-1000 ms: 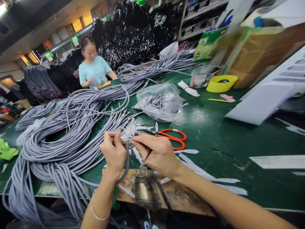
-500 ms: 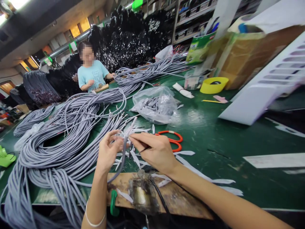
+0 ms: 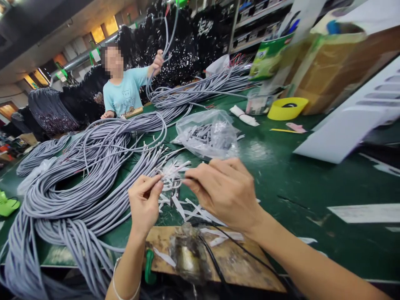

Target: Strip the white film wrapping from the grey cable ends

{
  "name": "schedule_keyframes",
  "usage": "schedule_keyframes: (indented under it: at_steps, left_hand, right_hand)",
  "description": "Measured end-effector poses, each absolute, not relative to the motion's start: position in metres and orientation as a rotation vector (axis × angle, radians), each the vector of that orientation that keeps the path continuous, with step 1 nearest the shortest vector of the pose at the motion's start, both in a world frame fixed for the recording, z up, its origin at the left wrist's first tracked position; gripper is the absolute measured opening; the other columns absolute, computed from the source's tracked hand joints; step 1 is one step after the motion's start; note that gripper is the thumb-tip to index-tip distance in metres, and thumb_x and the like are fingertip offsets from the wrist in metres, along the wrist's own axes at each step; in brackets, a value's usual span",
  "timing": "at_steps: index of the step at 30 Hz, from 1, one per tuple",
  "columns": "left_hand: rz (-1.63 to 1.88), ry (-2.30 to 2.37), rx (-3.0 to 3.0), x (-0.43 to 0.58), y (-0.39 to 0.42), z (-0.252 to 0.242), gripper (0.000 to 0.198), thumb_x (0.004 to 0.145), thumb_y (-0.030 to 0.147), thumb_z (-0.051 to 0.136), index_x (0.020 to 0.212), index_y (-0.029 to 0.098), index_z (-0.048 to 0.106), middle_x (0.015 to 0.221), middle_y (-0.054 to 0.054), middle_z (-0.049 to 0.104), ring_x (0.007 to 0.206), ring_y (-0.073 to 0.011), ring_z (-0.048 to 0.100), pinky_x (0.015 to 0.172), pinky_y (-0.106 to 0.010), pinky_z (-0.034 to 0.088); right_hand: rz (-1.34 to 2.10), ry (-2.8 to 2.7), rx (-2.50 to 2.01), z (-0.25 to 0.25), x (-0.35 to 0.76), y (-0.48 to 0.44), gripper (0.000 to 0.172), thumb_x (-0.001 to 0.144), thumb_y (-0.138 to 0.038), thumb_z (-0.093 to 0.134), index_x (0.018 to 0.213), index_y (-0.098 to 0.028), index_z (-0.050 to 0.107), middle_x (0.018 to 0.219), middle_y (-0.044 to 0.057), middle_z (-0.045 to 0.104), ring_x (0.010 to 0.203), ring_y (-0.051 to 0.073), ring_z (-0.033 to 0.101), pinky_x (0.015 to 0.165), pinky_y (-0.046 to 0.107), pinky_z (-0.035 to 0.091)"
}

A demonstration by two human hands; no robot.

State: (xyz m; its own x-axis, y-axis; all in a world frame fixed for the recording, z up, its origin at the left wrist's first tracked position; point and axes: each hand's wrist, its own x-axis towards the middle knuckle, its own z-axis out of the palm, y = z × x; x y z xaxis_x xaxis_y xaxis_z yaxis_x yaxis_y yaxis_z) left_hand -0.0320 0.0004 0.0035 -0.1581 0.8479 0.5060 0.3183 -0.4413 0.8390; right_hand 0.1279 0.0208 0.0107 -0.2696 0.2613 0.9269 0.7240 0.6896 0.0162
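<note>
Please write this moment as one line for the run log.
left hand: pinches grey cable end | right hand: pinches same end | below hands: wooden board | far side: person, one arm raised

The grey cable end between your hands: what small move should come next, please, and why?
Probably draw the right hand slightly away to pull the cable end straight, since that hand and the left hand both pinch it above the wooden board.

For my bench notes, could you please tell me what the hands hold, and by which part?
A cable end, in a fingertip grip at both sides: left hand on its left, right hand on its right.
</note>
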Motion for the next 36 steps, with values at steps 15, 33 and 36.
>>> schedule_keyframes:
  at_steps: [15, 33, 36]
  left_hand:
    - [1.561, 1.339, 1.769, -0.027, -0.005, 0.005, 0.016, 0.076, 0.018, 0.060, 0.085, 0.020, 0.073, 0.060, 0.000, 0.052, 0.055, -0.0094, 0.046, 0.050, -0.021, 0.035]
    - [1.632, 1.483, 1.796, -0.014, -0.003, 0.007, 0.005, 0.066, 0.020, 0.067, 0.066, 0.018, 0.072, 0.050, 0.002, 0.050, 0.044, -0.0077, 0.040, 0.042, -0.021, 0.029]
    - [1.693, 1.608, 1.733, -0.015, 0.004, 0.006, 0.010, 0.067, 0.022, 0.066, 0.059, 0.017, 0.069, 0.047, 0.003, 0.048, 0.044, -0.0072, 0.037, 0.044, -0.021, 0.028]
  right_hand:
    - [-0.501, -1.881, -0.734, 0.005, 0.123, 0.025, 0.016, 0.086, -0.018, 0.050, 0.070, -0.018, 0.052, 0.056, 0.000, 0.057, 0.059, 0.015, 0.043, 0.060, 0.029, 0.028]
    - [0.472, -1.736, -0.692, 0.006, 0.118, 0.019, 0.020, 0.085, -0.020, 0.047, 0.065, -0.018, 0.051, 0.055, -0.003, 0.057, 0.043, 0.007, 0.046, 0.037, 0.019, 0.031]
    - [0.377, -1.757, -0.503, 0.010, 0.120, 0.010, 0.023, 0.087, -0.024, 0.045, 0.065, -0.019, 0.050, 0.052, -0.003, 0.054, 0.044, 0.008, 0.046, 0.042, 0.021, 0.036]
